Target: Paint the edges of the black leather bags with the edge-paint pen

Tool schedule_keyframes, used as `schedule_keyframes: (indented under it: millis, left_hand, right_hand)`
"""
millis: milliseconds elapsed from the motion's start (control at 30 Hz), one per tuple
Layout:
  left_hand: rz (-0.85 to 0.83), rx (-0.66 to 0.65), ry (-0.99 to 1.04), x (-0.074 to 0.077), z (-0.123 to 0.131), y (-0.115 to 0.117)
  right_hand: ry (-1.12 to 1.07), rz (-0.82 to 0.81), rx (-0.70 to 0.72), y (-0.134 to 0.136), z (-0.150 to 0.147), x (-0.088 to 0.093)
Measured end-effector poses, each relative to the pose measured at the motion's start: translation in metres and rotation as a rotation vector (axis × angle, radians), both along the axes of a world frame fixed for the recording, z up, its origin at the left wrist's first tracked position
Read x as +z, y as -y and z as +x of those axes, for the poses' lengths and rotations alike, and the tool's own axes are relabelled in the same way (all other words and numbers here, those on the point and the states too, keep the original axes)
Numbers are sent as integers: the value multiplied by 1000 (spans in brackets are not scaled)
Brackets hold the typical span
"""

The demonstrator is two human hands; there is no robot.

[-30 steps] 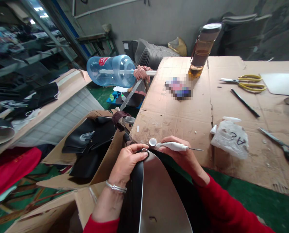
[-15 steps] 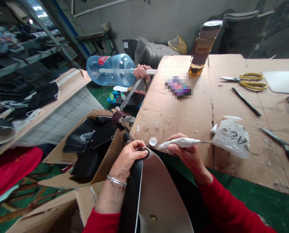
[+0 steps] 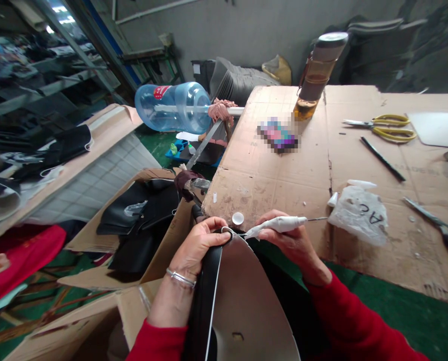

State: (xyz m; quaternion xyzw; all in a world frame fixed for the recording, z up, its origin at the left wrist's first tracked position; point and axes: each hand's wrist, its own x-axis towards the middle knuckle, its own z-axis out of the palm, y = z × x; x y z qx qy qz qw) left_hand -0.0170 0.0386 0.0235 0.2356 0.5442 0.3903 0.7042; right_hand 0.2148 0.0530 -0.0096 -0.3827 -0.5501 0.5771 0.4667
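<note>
My left hand [image 3: 203,243] is closed, with thumb and fingers pinching the top corner of a black leather-like piece [image 3: 256,291]. The piece has a pale beige backing and a white cord along one edge, which ends in a small loop at my fingertips. In my right hand [image 3: 291,245] is a white tapered tool [image 3: 280,224], with a thin metal spike at its far end. Its pale pointed tip meets, or lies just above, the upper edge of the piece beside my left fingers. Just beyond sits a small white cup [image 3: 238,218] on the cardboard-covered table [image 3: 269,183].
On the table lie yellow-handled scissors [image 3: 393,126], a black stick [image 3: 382,158], a marked plastic bag [image 3: 361,213], dark scissors [image 3: 440,228], a blurred-out flat object [image 3: 278,135] and an amber drink bottle [image 3: 317,77]. A cardboard box [image 3: 159,250] with black pieces stands left.
My right hand has moved the white tool slightly left and down, bringing its tip to the edge of the piece. My left hand keeps its hold in the same place.
</note>
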Motion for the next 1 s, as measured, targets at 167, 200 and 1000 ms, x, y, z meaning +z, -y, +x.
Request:
schedule_keyframes:
  millis: [167, 200, 1000]
  left_hand:
    - [4, 6, 11, -1, 1, 1]
    - [6, 7, 12, -1, 2, 1]
    - [80, -37, -114, -9, 2, 5]
  right_hand:
    - [37, 21, 7, -1, 0, 0]
    - [39, 26, 9, -1, -1, 0]
    - [206, 670, 210, -5, 1, -6]
